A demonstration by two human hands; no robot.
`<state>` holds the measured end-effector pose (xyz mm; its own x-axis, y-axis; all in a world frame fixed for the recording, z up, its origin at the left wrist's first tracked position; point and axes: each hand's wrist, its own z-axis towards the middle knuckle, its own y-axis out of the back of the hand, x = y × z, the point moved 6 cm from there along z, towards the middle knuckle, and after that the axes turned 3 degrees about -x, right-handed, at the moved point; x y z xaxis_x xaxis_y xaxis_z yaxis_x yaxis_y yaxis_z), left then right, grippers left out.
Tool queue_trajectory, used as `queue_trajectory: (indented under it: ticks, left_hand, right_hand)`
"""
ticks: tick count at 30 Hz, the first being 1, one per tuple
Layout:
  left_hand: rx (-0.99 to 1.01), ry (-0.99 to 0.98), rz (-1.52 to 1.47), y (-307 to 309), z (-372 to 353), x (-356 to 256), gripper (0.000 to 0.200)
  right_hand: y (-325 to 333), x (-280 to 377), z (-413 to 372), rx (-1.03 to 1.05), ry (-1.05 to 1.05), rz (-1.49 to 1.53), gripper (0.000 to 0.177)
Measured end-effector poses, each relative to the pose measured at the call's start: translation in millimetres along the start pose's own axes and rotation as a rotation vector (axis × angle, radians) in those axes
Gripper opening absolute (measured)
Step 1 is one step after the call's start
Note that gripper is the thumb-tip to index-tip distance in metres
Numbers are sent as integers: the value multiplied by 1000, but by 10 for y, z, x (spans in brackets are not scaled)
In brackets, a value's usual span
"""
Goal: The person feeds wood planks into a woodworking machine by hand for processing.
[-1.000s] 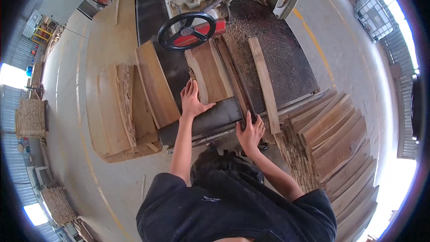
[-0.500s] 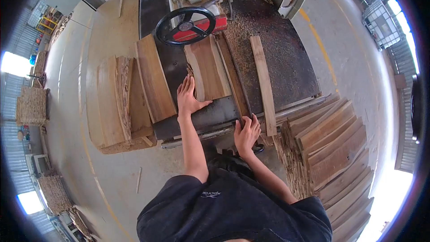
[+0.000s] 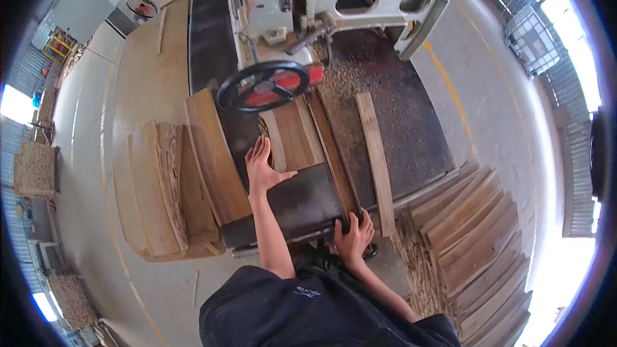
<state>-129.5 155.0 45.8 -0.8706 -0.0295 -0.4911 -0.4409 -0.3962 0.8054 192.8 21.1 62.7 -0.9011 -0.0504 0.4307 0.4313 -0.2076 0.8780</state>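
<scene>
Fingers spread, my left hand (image 3: 262,170) rests at the near left corner of a wide wooden board (image 3: 294,136) with a rough left edge. That board lies on the black machine table (image 3: 305,202), its far end under the machine by the black handwheel (image 3: 264,87). My right hand (image 3: 354,238) is open at the near end of the brown guide strip (image 3: 333,154), fingertips on its end. Left of my left hand lies another board (image 3: 215,157). A narrow light plank (image 3: 376,164) lies to the right, over the dusty part of the table.
A stack of boards (image 3: 154,186) stands at the left. Many planks (image 3: 472,225) are piled at the lower right, beside the table. The machine's pale frame (image 3: 379,3) rises at the far side. Sawdust covers the right part of the table.
The view has tilted, so the machine and table appear lower. The wide board lies further from the table's near edge, under the machine, and my left hand has advanced with it.
</scene>
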Motion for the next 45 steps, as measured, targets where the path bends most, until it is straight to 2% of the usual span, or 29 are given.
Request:
queue_trajectory:
  ticks: [5,7,8,10,11,13,14,15,18,19,21,22,23,25,26,28,29,31,32,35,41,45]
  left_hand:
    - [-37,100,15,12,239,86,116]
    - [-232,151,64,-89,232,208,110]
    - [-254,158,71,-107,299,171,110]
    - [-360,356,197,-84,293,158,101]
    - [-369,368,197,-71,308,147,101]
    - [-498,345,254,-27,322,115,95]
    - [-545,328,185,11,290,123,86]
    - [-552,331,187,0,274,146,86]
    - [-686,263,-119,11,158,261,65]
    - [-694,262,-114,66,79,272,65]
    - [-596,141,-327,179,-17,263,58]
    - [-564,32,-135,428,-89,198,52]
    - [-571,32,-168,608,-165,238,46]
    - [-570,148,113,896,-307,484,56]
    - [-569,144,115,984,-373,557,56]
    - [-631,466,565,1147,-545,843,79]
    - [-634,444,563,1175,-565,938,79]
    - [-253,841,155,868,-724,1465,101]
    - [-261,789,232,898,-716,1372,108]
    - [-222,664,275,903,-673,1198,112]
    - [-184,640,275,976,-696,1144,112]
    - [-184,646,217,1003,-733,1082,112]
  right_hand:
    - [-19,40,22,-13,-28,-26,49]
    - [-27,34,16,-14,-36,-6,46]
    - [-33,25,4,-15,-42,-17,40]
    - [-85,-3,-1,-8,-60,9,38]
    - [-92,-52,-33,0,-100,24,36]
    - [-61,-56,-31,-31,-71,48,33]
    - [-38,-70,-28,-58,-79,96,32]
    - [-17,-75,-41,-83,-89,147,32]
    - [-10,-95,-50,-108,-84,196,31]
    - [-44,-100,-63,-108,-78,203,31]
    - [-111,-113,-51,-90,-33,32,37]
    - [-117,-106,-59,-110,2,-5,40]
    - [-105,-118,-58,-115,3,-3,40]
    - [-97,-117,-67,-106,0,6,42]
    - [-96,-139,-64,-101,-7,35,39]
    - [-97,-191,-64,-70,-42,99,37]
    - [-108,-224,-51,-43,-73,159,35]
    - [-123,-289,-36,-44,-106,205,31]
    - [-137,-292,-21,-45,-123,207,31]
    - [-150,-252,-37,-64,-125,124,32]
    - [-88,-318,121,88,-285,241,32]
    - [-111,-390,129,39,-248,262,30]
